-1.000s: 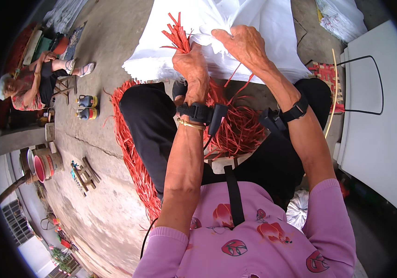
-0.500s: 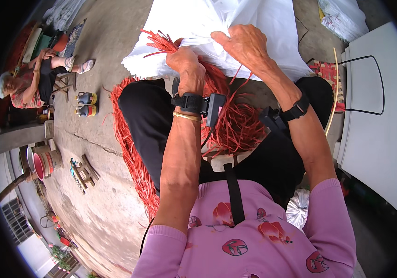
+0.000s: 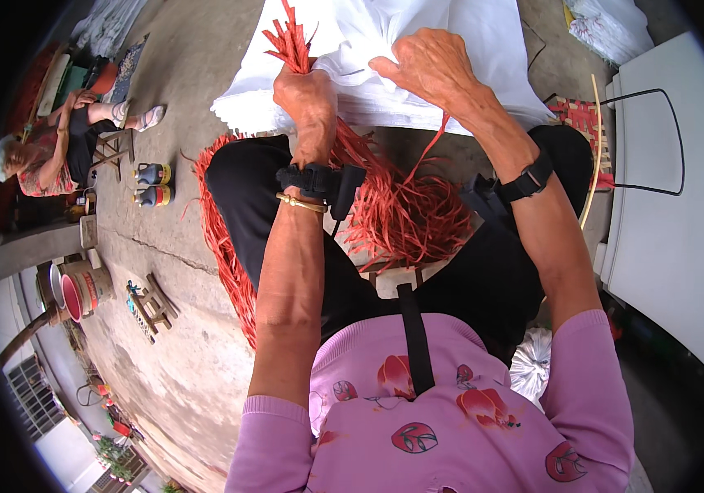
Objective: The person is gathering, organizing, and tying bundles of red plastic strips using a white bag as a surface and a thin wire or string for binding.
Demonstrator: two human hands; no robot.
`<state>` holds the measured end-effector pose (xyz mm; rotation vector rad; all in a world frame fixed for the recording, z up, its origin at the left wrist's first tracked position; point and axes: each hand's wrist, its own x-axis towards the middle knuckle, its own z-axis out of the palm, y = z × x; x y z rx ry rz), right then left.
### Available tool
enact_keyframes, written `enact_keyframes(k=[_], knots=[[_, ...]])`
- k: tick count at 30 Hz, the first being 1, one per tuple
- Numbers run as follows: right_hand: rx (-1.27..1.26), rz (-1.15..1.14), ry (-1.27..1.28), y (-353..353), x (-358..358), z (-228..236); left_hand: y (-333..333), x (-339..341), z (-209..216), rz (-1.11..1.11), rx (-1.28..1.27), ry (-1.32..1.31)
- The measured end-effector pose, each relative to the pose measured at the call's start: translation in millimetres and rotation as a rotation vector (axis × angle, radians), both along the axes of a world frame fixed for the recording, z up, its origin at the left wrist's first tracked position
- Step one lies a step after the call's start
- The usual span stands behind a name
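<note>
My left hand (image 3: 306,97) is closed round a bundle of red strips (image 3: 289,48). Their cut ends fan out above the fist, and their long part runs down between my knees into a tangled red heap (image 3: 409,215). My right hand (image 3: 436,69) is held over a stack of white sheets (image 3: 352,105), thumb pointing left and the other fingers curled under, partly hidden. From below its palm a single red strip (image 3: 429,148) trails to the heap. The white stack lies beyond my knees, its top layers creased between the hands.
Another long pile of red strips (image 3: 225,238) lies beside my left leg. To the right are a woven red-and-tan piece (image 3: 579,123), a bent black rod (image 3: 680,140) and a white panel (image 3: 672,230). At far left a seated person (image 3: 44,160) is near two dark bottles (image 3: 153,185).
My left hand has moved left with the bundle, whose ends now point upward. My right hand has shifted slightly up, and the strip below it hangs straighter.
</note>
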<state>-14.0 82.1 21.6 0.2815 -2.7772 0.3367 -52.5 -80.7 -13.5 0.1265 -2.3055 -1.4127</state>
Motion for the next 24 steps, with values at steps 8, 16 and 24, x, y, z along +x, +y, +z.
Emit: enact_keyframes(k=[8, 16, 24], knots=[[-0.194, 0.0, -0.027, 2, -6, -7, 15, 10, 32, -0.416, 0.503, -0.365], [-0.581, -0.185, -0.291, 3, -7, 9, 20, 45, 41, -0.383, 0.875, -0.305], [-0.631, -0.223, -0.376, 15, -19, 6, 70, 64, -27, -0.185, 0.616, -0.226]])
